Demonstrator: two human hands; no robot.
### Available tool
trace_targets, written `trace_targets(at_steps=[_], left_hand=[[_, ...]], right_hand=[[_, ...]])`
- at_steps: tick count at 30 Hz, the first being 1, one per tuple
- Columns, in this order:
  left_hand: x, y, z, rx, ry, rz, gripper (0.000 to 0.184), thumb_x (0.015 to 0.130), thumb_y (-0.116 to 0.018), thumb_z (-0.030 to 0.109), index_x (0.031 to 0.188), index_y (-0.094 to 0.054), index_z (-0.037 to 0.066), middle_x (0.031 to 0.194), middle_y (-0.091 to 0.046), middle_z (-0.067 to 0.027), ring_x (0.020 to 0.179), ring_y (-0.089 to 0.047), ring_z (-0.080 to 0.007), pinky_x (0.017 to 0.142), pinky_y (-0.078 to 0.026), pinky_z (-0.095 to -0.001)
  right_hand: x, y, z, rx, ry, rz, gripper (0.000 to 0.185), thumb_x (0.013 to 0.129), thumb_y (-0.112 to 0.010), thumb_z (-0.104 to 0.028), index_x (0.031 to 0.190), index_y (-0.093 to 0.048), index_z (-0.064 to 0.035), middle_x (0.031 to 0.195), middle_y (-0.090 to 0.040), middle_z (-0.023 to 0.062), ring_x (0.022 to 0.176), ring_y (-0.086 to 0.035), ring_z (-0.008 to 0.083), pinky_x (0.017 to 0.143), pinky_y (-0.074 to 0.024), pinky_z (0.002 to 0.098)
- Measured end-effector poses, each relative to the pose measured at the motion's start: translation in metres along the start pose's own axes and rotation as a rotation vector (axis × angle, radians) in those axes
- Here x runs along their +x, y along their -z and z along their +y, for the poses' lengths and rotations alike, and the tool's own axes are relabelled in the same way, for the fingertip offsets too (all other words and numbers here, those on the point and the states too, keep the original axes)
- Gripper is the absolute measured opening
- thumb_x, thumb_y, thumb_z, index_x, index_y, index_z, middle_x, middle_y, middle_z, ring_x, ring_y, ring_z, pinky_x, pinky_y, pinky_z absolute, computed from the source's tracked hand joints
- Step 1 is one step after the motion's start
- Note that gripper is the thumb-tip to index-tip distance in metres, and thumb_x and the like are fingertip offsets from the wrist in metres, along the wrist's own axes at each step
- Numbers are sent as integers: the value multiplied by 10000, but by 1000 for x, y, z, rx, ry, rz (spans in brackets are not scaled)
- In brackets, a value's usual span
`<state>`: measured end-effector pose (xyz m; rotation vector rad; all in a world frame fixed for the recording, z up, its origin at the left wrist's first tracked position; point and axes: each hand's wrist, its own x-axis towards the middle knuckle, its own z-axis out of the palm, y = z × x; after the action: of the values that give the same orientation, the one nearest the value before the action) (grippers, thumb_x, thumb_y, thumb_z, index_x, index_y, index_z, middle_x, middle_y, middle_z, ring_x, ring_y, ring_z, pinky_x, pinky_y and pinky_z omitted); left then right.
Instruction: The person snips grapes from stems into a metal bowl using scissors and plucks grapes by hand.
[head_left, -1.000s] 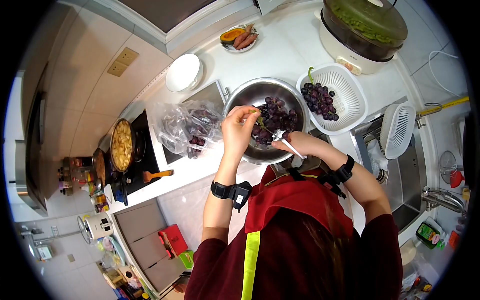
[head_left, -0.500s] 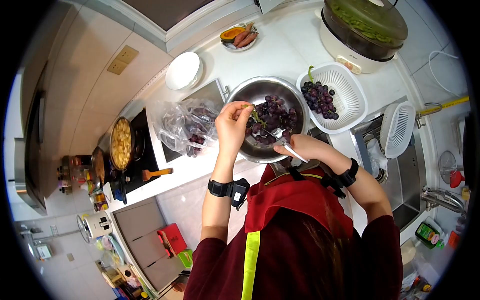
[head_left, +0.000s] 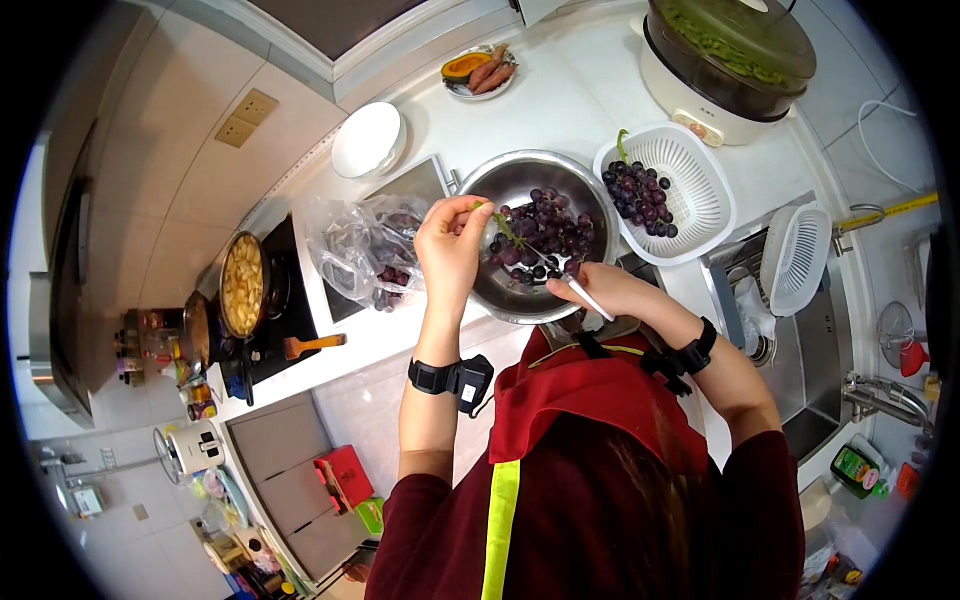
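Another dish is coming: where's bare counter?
Widest: white countertop beyond the round steel bowl, between the small plate of orange pumpkin and the cream steamer. A smaller patch separates that plate from the round white bowl. Crowded: clear plastic bag, steel bowl and white slotted basket, side by side.

Your grapes are deep purple on a green stem, against a silver-grey bowl. Your tool handle is white. To the right, the colander is white with a slotted pattern, its grape bunch purple to near-black. You wear a red apron, neon-yellow strap, maroon sleeves and black wristbands. At the far side, the pumpkin shows orange flesh.
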<state>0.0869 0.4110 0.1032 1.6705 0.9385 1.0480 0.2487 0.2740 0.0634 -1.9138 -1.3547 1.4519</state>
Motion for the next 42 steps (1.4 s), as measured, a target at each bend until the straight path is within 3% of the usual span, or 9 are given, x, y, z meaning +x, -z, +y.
trace_targets(at_steps=[7, 10, 19, 21, 25, 28, 34, 40, 42], left_hand=[[-9, -1, 16, 67, 26, -47, 109, 811, -668, 19, 892, -638, -47, 851, -648, -48, 778, -611, -90, 714, -475, -193], [-9, -3, 15, 63, -7, -51, 90, 785, -685, 12, 843, -649, -48, 842, -626, -66, 715, -619, -96, 624, -481, -193], [-5, -4, 2, 60, -14, -38, 93, 789, -680, 10, 855, -651, -48, 850, -627, -74, 724, -624, -100, 628, -486, -197], [-4, -1, -1, 60, 15, -45, 130, 815, -671, 39, 914, -641, -41, 873, -648, -58, 791, -616, -97, 718, -480, -200], [-2, 0, -1, 71, 6, -39, 139, 819, -672, 49, 925, -641, -35, 863, -653, -51, 785, -611, -92, 718, -475, -196], [-1, -2, 3, 38, -4, -12, 98, 798, -671, 5, 878, -646, -47, 853, -619, -61, 718, -599, -84, 640, -474, -187], [1, 2, 0, 63, -19, -18, 90, 799, -665, -5, 873, -643, -51, 864, -618, -66, 731, -602, -88, 650, -475, -188], [-2, 1, 10, 10, -9, -49, 87, 797, -667, 2, 869, -647, -42, 853, -622, -63, 739, -611, -93, 653, -478, -195], [-3, 1, 14, 53, 6, -94, 108, 819, -659, 22, 905, -642, -41, 884, -635, -53, 804, -607, -97, 731, -475, -204]], right_hand=[[16, -4, 9, 144, -50, -150, 758, 806, -415, -704, 570, -564, 1, 474, -483, 79, 473, -534, 194, 468, -397, 310], [19, -2, 11, 155, -29, -160, 768, 809, -408, -707, 564, -565, 3, 469, -479, 83, 470, -530, 200, 472, -402, 315], [29, -7, 23, 147, 10, 1, 763, 793, -451, -707, 569, -556, 15, 472, -470, 78, 441, -535, 198, 449, -414, 308], [18, 2, 15, 196, -20, -41, 758, 791, -450, -710, 568, -550, 8, 467, -464, 71, 441, -537, 190, 443, -414, 298], [9, 10, 13, 237, -48, -138, 752, 778, -447, -729, 556, -528, -14, 456, -452, 55, 430, -534, 173, 423, -408, 270], [11, 6, 16, 252, -50, -171, 750, 775, -451, -727, 538, -515, -18, 459, -458, 59, 411, -517, 175, 422, -405, 278], [14, 0, 17, -14, 59, -50, 745, 790, -451, -700, 548, -515, 1, 496, -485, 100, 500, -517, 213, 511, -401, 340], [9, 5, 6, 19, 59, -62, 767, 787, -434, -713, 541, -515, 9, 530, -483, 121, 564, -527, 230, 545, -394, 343], [13, 6, 7, 4, 37, -93, 772, 786, -430, -717, 536, -517, 8, 523, -484, 120, 559, -526, 230, 543, -394, 342]])
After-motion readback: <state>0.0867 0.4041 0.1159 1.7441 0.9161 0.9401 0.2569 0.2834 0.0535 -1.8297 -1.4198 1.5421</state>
